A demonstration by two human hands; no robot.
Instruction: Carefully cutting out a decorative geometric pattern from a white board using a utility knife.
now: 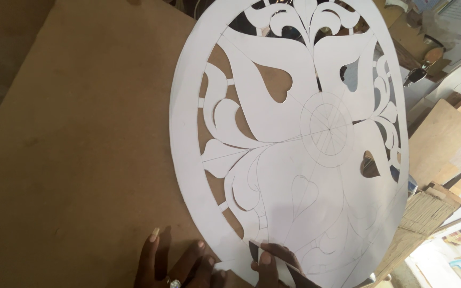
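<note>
A large round white paper stencil point(294, 138) with cut-out leaf and heart shapes and pencil lines lies on a brown fibreboard sheet point(81, 138). My left hand point(180, 264), with a ring on one finger, rests flat at the bottom edge, its fingers spread on the board and touching the stencil's rim. Just to its right, my right hand point(274, 261) presses on the stencil's lower rim. Its fingers are closed around a small dark pointed thing point(254, 250) whose kind I cannot tell.
Plywood offcuts point(444, 138) lie stacked to the right of the board. A ribbed wooden block point(428, 210) sits at the lower right, close to the stencil's rim. A small metal tool point(417, 74) lies at the upper right among clutter.
</note>
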